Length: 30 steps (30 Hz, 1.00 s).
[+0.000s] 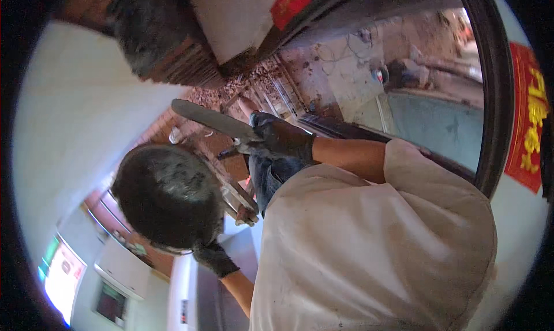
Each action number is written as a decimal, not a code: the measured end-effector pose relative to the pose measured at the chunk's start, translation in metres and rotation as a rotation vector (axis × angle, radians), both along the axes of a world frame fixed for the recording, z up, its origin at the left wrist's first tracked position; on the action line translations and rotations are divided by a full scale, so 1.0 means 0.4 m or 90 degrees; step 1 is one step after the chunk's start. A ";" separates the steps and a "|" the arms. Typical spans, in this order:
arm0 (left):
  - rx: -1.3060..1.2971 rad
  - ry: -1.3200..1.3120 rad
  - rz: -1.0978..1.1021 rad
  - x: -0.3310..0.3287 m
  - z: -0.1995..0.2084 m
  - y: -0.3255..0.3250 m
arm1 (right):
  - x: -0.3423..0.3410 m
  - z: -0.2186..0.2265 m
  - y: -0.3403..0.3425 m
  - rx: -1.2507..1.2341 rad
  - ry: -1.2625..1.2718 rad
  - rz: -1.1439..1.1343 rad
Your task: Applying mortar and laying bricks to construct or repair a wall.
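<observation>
My left hand, in a dark glove, is closed on the rim of a round black basin. Wet-looking grey material, perhaps mortar, shines inside it. In my gloved right hand is the handle of a trowel; its long, round-tipped blade is coated grey and points left, above the basin's far side. Trowel and basin are apart. The fingers of both hands are partly hidden.
A dark, ridged stack stands at the upper left beside a white wall. Rubble and boards lie on the floor. To the right is a dark door frame with a red banner.
</observation>
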<state>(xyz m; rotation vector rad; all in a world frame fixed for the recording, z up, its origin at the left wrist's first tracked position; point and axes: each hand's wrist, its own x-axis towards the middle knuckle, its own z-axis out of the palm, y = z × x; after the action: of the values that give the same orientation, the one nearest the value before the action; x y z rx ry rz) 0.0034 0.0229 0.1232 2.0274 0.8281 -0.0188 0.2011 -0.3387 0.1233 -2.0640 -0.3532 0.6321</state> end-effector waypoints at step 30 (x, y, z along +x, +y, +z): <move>-0.418 0.018 0.387 0.159 -0.281 0.126 | -0.116 -0.300 -0.659 0.119 0.673 -0.740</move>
<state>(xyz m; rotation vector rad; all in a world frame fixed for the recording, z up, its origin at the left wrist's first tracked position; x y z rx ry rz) 0.0670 0.0732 0.0109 1.1210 1.2359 0.0218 0.1548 -0.6022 0.0031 -1.1695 1.2392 0.7599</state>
